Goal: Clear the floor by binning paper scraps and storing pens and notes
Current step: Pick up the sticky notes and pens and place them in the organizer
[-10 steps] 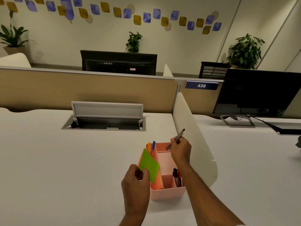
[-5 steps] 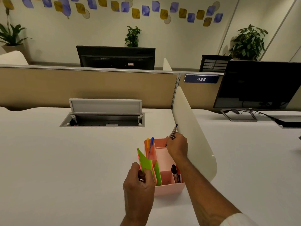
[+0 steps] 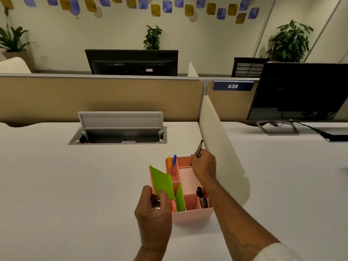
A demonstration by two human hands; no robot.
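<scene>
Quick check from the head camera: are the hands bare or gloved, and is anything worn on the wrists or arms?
Both hands are bare: no gloves on the left hand or the right hand, and no watch or rings visible. Both forearms are uncovered. A white ribbed sleeve is pushed up on the right arm; the left arm shows no sleeve in frame.

Open-plan office: desk partitions (image 3: 101,97), monitors (image 3: 131,62), numbered desk sign (image 3: 233,86), potted plants (image 3: 290,42)

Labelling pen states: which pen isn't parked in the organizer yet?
The dark pen pinched in the right hand over the pink organizer. The orange pen, blue pen and two markers stand in compartments, untouched.
</scene>
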